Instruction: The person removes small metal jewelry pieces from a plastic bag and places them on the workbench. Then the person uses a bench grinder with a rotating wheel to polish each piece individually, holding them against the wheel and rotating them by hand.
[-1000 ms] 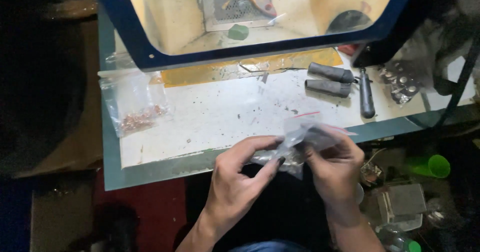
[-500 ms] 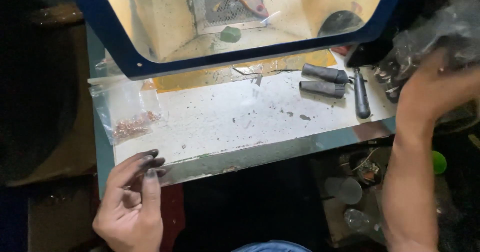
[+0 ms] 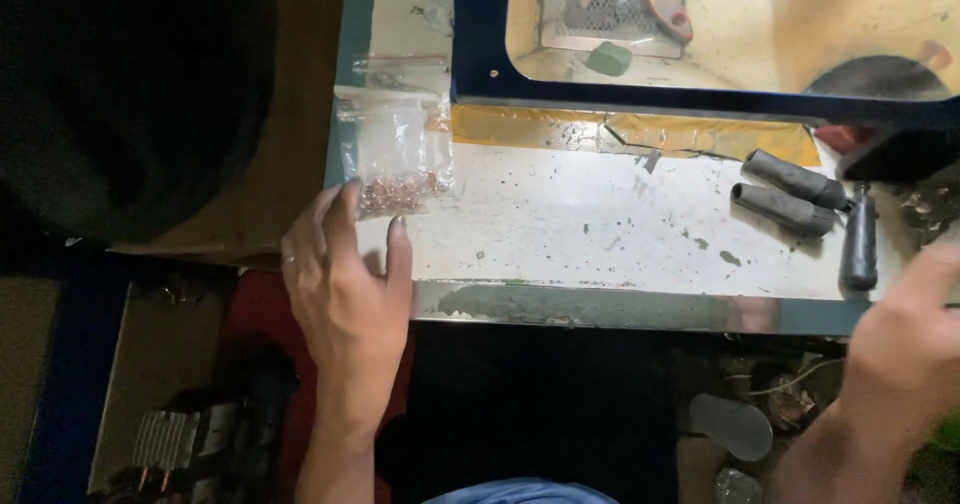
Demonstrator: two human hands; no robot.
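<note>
A: Start at the left of the frame. What is the left hand [image 3: 345,289] doing?

B: It lies open, fingers spread and empty, with the fingertips at the lower edge of a clear plastic bag [image 3: 395,154] holding small reddish-brown pieces. Half a second ago that hand was low, off the worktop, with its fingers curled together; now it has come up onto the white worktop [image 3: 600,224] and reached the bag.

A: And where does the bag sit?

B: Upper left of the worktop, flat, just left of the yellow tape strip [image 3: 640,134] along the blue-framed cabinet window [image 3: 700,104].

A: Middle of the frame?

B: Bare, speckled worktop. Further right, two dark grey cylinders [image 3: 790,192] lie side by side, with a black-handled tool [image 3: 858,249] just beside them.

A: The right hand [image 3: 900,354]?

B: Lower right, blurred (it is moving), so I cannot tell how its fingers are set. It was higher at the right edge before; now it has dropped below the worktop's front edge. So attention has shifted to the bag of pieces on the left.
</note>
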